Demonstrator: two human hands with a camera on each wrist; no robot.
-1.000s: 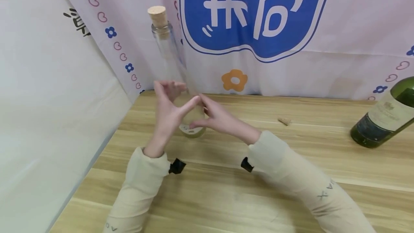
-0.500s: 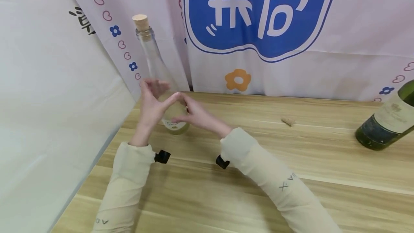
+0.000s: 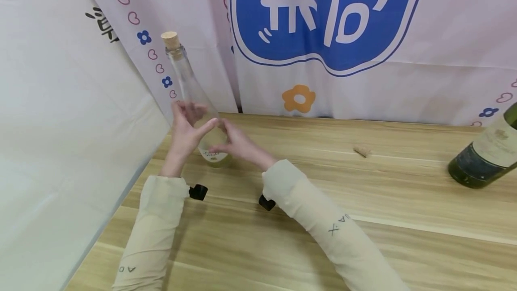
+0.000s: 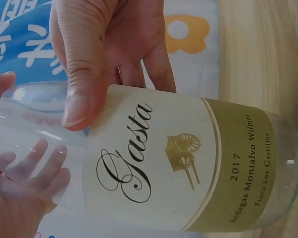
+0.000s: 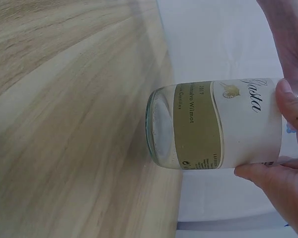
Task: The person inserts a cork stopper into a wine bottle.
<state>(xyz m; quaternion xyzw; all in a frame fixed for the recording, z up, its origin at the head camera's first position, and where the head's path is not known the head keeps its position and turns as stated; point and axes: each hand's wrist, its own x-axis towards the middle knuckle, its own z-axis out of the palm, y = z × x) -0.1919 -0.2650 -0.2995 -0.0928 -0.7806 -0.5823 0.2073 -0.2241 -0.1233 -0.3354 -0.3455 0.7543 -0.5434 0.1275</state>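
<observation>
Left hand [image 3: 185, 133] and right hand [image 3: 239, 143] wrap their fingers round a corked bottle [image 4: 154, 158] from opposite sides, likely to steady it, at the table's [image 3: 242, 246] far left; whether it rests there is unclear.

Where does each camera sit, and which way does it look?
Head: worn on the head, looking forward and down at the clear bottle; left hand, right hand and sleeves show.
Left wrist: on that wrist, facing the bottle's label, banner behind; parts of both hands show.
Right wrist: on that wrist, facing the bottle's lower part and the table; parts of both hands show.
Both wrist views share the label; only the head view shows the bottle's cork.
</observation>
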